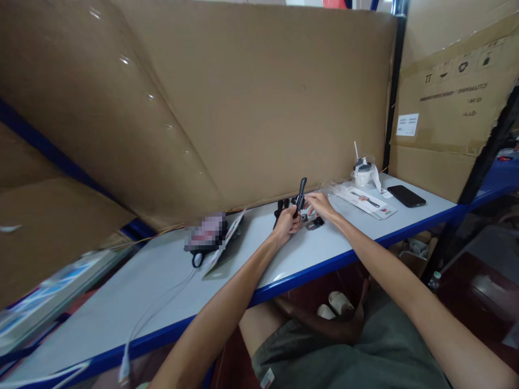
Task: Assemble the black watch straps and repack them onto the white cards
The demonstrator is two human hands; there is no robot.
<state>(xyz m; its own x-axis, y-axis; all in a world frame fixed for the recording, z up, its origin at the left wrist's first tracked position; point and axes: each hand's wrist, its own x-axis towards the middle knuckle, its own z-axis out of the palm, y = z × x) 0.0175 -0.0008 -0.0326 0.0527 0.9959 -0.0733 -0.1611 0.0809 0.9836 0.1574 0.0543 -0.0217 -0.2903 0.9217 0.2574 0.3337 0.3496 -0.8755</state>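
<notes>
Over the middle of the table, my left hand (287,222) is closed around a black-handled tool (302,189) whose handle points up; its exact kind cannot be made out. Close to its right side is my right hand (319,204), with bent fingers drawn together at the tool. Whether a small part sits between those fingertips is too small to tell. Several more black handles (280,206) lie just behind my left hand. Below my right hand, small dark and metal pieces (314,223) rest on the white tabletop (259,270).
Clear bags and a printed card package (367,201) lie to the right, near a lidded cup (364,172) and a black phone (406,195). A dark pouch (206,243) stands left, with a white cable (156,302) trailing forward. Cardboard (275,102) walls the back.
</notes>
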